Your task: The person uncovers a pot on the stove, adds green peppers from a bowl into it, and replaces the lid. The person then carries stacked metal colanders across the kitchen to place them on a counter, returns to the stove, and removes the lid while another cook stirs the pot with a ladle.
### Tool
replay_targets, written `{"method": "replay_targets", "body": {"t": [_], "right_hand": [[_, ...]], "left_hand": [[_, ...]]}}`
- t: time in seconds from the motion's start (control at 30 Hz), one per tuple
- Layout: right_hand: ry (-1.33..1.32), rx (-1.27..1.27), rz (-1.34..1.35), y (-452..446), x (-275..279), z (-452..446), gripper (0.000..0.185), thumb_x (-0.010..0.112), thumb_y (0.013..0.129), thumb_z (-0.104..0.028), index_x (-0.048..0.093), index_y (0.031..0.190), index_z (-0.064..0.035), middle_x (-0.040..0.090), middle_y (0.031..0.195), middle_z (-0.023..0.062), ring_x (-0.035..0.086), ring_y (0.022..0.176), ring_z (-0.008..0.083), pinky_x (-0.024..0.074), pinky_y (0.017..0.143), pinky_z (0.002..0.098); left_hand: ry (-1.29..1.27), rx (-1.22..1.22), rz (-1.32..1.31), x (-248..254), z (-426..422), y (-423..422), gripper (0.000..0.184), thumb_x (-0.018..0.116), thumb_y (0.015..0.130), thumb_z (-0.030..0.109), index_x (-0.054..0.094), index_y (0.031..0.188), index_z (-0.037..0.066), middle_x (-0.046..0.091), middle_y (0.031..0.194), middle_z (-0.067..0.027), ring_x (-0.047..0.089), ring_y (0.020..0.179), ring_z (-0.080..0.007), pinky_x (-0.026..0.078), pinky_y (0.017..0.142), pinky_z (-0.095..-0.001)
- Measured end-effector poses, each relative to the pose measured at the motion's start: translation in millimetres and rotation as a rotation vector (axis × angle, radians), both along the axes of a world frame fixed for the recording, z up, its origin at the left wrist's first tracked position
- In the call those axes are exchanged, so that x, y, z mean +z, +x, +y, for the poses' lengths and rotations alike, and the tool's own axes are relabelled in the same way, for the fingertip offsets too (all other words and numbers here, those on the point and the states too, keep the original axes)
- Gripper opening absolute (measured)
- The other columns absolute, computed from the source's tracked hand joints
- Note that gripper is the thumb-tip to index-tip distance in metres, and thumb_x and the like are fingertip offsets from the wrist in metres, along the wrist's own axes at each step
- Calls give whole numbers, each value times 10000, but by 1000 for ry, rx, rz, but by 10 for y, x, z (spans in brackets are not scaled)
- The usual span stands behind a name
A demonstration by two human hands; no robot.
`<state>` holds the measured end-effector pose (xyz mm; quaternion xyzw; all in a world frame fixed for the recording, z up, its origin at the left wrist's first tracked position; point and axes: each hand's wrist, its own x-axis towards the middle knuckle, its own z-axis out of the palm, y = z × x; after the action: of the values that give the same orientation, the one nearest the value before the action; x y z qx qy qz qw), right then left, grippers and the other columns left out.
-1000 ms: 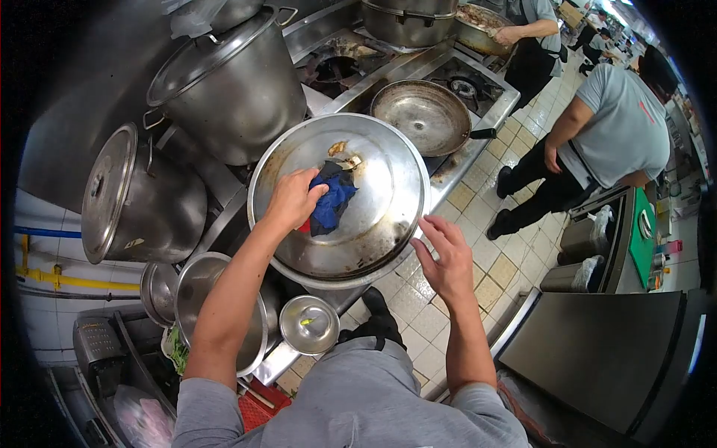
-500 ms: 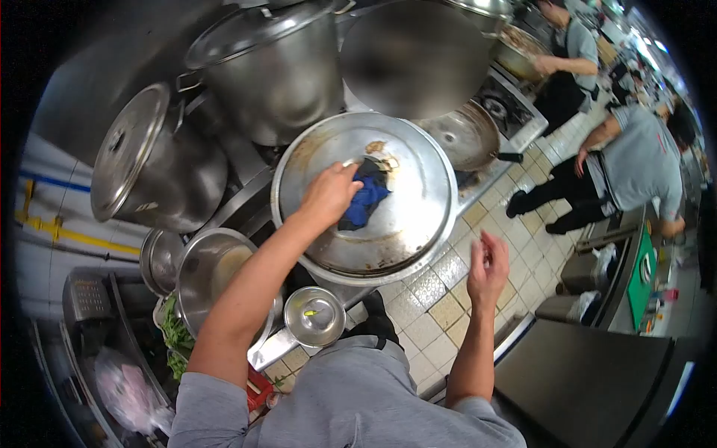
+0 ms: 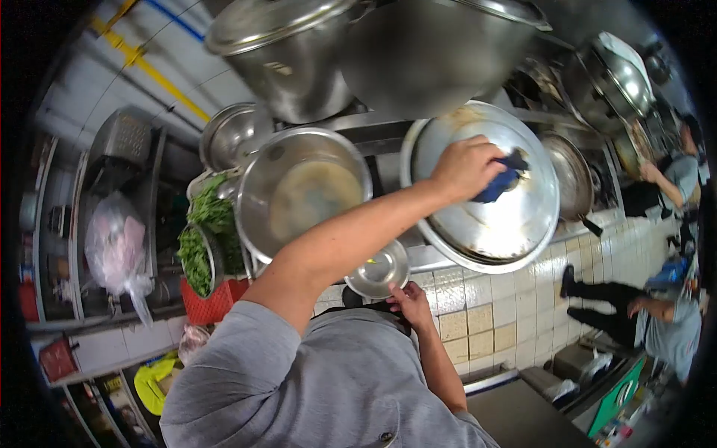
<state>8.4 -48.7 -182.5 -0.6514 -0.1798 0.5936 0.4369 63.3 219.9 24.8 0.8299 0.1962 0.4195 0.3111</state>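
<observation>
The right hand [image 3: 409, 305], loosely curled, is at the near right rim of a small metal bowl [image 3: 379, 272]; whether it grips, I cannot tell. Beyond, the left hand [image 3: 469, 167] clasps a blue cloth [image 3: 498, 187] near the large lid's [image 3: 467, 233] middle, inside its rim. A covered pot [image 3: 302, 82] stands farther off, left of the lid's far edge.

yellow pipe [image 3: 172, 89] on tiled wall [image 3: 160, 43] | leafy greens [image 3: 196, 257] near red basket [image 3: 205, 303] | plastic bag [image 3: 112, 250], perhaps pinkish inside
</observation>
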Motion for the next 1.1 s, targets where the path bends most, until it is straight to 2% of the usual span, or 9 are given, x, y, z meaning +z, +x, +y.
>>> {"method": "replay_targets", "body": {"t": [0.23,0.33,0.37,0.4,0.5,0.73,0.87,1.03,1.1], "right_hand": [[67,-26,-441,-244,-80,174,426,728,918,-259,587,1134,80,694,943,178,663,721,190,551,613,322],[316,-129,-584,-100,-275,105,402,746,890,-176,566,1133,89,657,1007,183,660,873,280,549,706,396],[467,69,-1263,-17,-210,70,367,730,865,-94,572,1151,74,627,1045,201,634,966,343,538,763,425],[272,54,-1197,-241,347,189,325,715,845,-53,600,1135,37,621,1080,214,612,973,372,518,808,430],[551,434,-1286,-363,432,478,236,733,828,-121,698,1045,-34,673,1026,182,658,880,386,549,774,449],[256,940,-1334,-624,-89,1133,212,712,838,-212,696,1030,-122,661,1133,156,646,1025,374,539,868,493],[301,949,-1346,-592,-186,1132,255,743,812,-225,689,1044,-135,646,1237,156,651,1062,387,544,886,504],[589,648,-1184,-373,253,1021,158,687,863,-166,679,946,-32,694,798,201,697,768,390,543,702,444],[692,656,-949,-529,823,817,150,692,910,-118,675,996,4,681,800,135,658,682,226,530,659,356]], "left_hand": [[-175,18,-282,675,-634,-1975,283,775,866,198,668,1045,8,660,1059,-149,654,973,-288,507,847,-371],[-856,-98,-427,378,-1213,-3053,310,719,943,221,613,1139,6,631,1047,-44,601,942,-135,501,768,-312],[-930,-112,-416,156,-1380,-3397,302,709,946,193,590,1159,14,593,1043,-12,559,917,-108,484,763,-271],[-1144,-56,-400,52,-1578,-3685,260,693,939,197,583,1088,15,552,1010,1,525,892,-97,453,795,-261],[-1308,244,-365,-727,-2102,-4223,181,627,876,143,587,1014,33,566,922,11,514,908,-89,415,835,-247],[-1318,120,-387,-687,-2342,-4277,112,618,923,110,575,995,38,550,918,25,500,875,-60,418,776,-240],[-1082,135,-359,-693,-2334,-4268,98,616,956,106,558,1007,46,520,916,36,475,863,-50,417,768,-249],[-1101,391,-462,-892,-2746,-4098,102,606,945,142,544,932,62,508,847,57,465,810,-46,414,705,-240],[-1123,577,-465,-939,-3039,-4055,107,618,937,146,554,923,61,514,822,54,470,784,-52,420,684,-247]]}}
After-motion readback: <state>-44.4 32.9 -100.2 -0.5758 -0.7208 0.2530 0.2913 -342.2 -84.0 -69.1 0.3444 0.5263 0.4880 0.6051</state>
